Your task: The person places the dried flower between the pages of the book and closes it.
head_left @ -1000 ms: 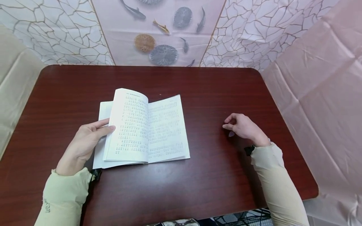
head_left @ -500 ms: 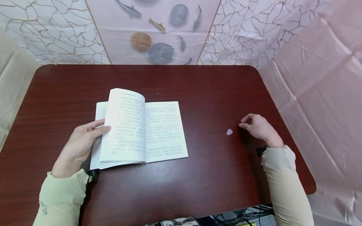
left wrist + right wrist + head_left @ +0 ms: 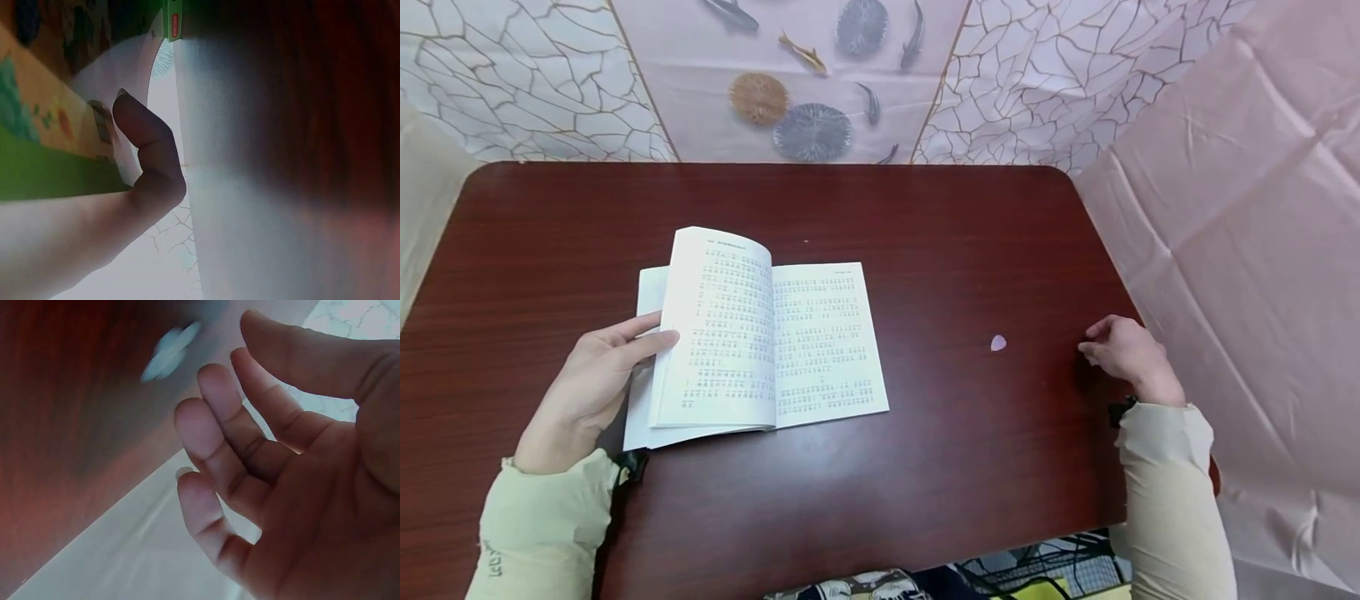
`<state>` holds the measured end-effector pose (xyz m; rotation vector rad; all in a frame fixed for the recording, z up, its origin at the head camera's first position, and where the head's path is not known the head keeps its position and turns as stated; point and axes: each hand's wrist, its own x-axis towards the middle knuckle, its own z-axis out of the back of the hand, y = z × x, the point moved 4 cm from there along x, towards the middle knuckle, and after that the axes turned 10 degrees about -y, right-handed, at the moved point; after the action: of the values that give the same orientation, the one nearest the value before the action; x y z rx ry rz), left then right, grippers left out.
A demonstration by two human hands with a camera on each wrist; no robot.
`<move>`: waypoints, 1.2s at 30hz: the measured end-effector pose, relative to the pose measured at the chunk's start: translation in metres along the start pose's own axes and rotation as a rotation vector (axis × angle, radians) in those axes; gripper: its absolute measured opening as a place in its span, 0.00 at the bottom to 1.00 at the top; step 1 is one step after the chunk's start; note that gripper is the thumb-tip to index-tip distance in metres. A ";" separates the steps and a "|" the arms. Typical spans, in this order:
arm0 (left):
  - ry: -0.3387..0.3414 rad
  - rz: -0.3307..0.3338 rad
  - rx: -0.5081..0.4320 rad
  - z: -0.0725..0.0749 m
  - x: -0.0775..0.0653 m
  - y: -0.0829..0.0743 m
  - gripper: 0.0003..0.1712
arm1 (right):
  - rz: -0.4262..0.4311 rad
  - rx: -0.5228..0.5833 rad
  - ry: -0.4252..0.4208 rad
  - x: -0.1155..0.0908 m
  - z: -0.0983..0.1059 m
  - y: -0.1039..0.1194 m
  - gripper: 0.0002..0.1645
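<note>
An open book with printed pages lies on the left half of the table. My left hand grips its left side, thumb on the raised pages and the other fingers behind them. The left wrist view shows a bent finger by the book's colourful, green-edged cover. My right hand hovers by the table's right edge, fingers loosely curled; in the right wrist view its palm holds nothing. A small pale lilac petal-shaped piece lies on the table between the book and the right hand.
The dark red-brown table has rounded far corners. Patterned cloth hangs behind it, and a pink cloth rises along the right side. Black cables show below the near edge.
My right hand has moved right, away from the petal-shaped piece, which now lies uncovered. The book's right-hand page has settled flatter. My left hand keeps its grip as the head view shifts slightly.
</note>
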<state>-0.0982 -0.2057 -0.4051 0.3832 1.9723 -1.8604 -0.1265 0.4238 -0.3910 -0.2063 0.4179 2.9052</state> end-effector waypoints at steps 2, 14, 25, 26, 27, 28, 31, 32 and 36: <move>0.006 -0.007 -0.017 0.000 0.000 -0.001 0.47 | -0.018 -0.017 -0.006 -0.001 0.002 -0.008 0.22; -0.014 0.001 0.029 0.001 -0.001 0.000 0.48 | -0.037 0.068 -0.021 -0.002 0.001 -0.030 0.27; -0.025 -0.004 0.044 0.002 -0.001 0.000 0.47 | -0.027 0.129 0.009 0.000 -0.001 -0.031 0.24; -0.023 -0.006 0.044 0.002 -0.002 0.000 0.47 | -0.023 0.125 0.011 0.000 -0.001 -0.030 0.22; -0.020 -0.009 0.040 0.002 -0.002 0.001 0.47 | -0.015 0.120 0.013 0.001 -0.001 -0.029 0.20; -0.020 -0.007 0.039 0.003 -0.002 0.001 0.47 | -0.009 0.117 0.018 0.000 -0.001 -0.028 0.18; -0.019 -0.002 0.047 0.003 -0.003 0.001 0.46 | 0.008 0.141 0.042 -0.001 0.000 -0.027 0.15; -0.018 -0.001 0.053 0.002 -0.003 0.000 0.46 | 0.007 0.145 0.049 -0.001 0.001 -0.028 0.15; -0.018 -0.007 0.070 0.000 -0.002 -0.003 0.45 | 0.019 0.122 0.060 -0.002 0.008 -0.029 0.22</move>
<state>-0.0972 -0.2061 -0.4018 0.3794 1.9028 -1.9351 -0.1190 0.4530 -0.3908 -0.2727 0.6081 2.8856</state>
